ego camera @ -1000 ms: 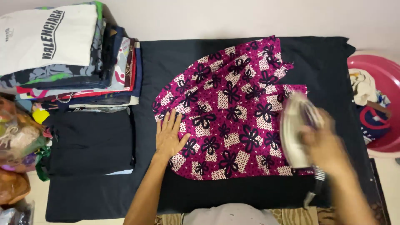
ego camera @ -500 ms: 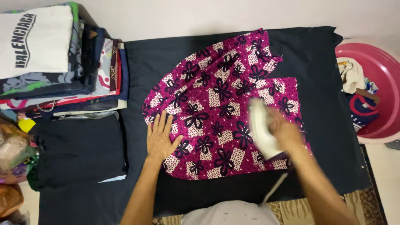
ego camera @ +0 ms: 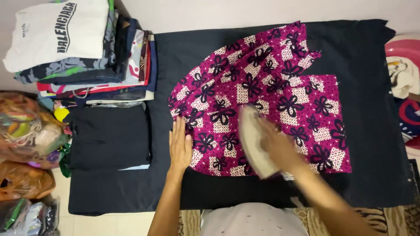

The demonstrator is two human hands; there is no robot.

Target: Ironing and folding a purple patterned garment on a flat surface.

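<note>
Currently, right hand [ego camera: 280, 146] gripping iron [ego camera: 253, 142], fingers closed on handle, iron on magenta floral garment [ego camera: 262, 91] spread over black mat [ego camera: 358, 57]. Left hand [ego camera: 180, 146] flat, fingers extended, pressing garment's left edge.

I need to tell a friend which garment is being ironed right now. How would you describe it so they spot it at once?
Start at the black cloth spread over the floor. In its middle lies the magenta garment, between the left hand and the iron. Its dark flower-and-check print sets it apart from the plain black folded piece beside it.
</note>
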